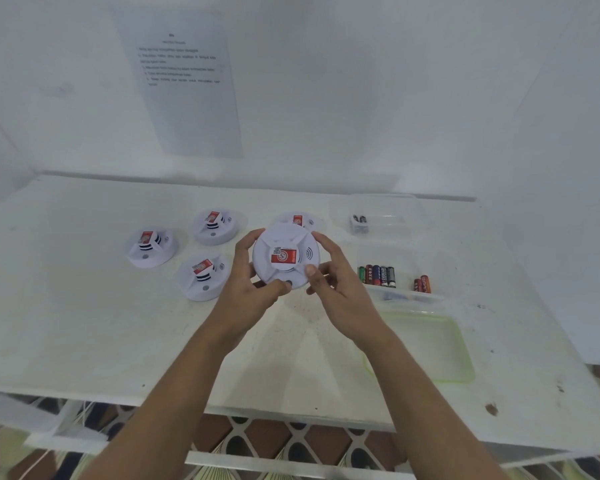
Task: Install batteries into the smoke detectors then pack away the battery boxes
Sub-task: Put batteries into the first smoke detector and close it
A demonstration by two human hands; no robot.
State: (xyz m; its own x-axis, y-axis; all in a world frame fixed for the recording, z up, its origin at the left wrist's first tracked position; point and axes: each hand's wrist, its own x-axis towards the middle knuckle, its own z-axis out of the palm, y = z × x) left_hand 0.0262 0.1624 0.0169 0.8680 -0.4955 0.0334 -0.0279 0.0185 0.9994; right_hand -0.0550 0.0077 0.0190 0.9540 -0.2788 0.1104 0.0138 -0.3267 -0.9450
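Centre of the frame, the left hand (253, 271) and right hand (329, 275) are each curled round the rim of one smoke detector (284, 258), holding it face-up just above the counter (84, 323). Four other detectors (151, 247) sit face-up at centre left and just behind it; whether any has cells inside, I cannot tell. At right, batteries (378, 275) stand in the open battery box (406, 294), and the green-rimmed lid (426, 348) lies at lower right, so packing away looks undone.

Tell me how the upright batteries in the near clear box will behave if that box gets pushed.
The batteries stand on end in a row, so a shove would probably topple them. Being cylinders, they would likely roll once down. The walls of the clear box should contain them.
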